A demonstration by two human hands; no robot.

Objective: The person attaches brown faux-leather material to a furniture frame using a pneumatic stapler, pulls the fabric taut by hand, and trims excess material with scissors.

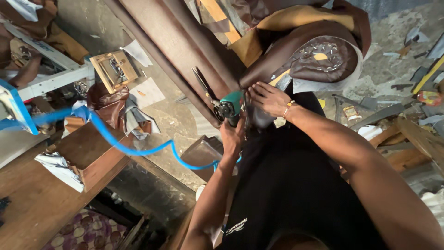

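My left hand grips the handle of a teal pneumatic staple gun, its nose set against the edge of a brown leather-covered piece. My right hand, with a beaded bracelet at the wrist, lies flat on the leather right beside the gun, fingers spread and pressing the cover down. A row of staples shows on the rounded brown panel above. A blue coiled air hose runs from the gun off to the left.
Black scissors lie on a long brown leather strip. A small wooden box, leather scraps and a white machine sit at the left. A wooden bench is at lower left. Offcuts and wood litter the floor at right.
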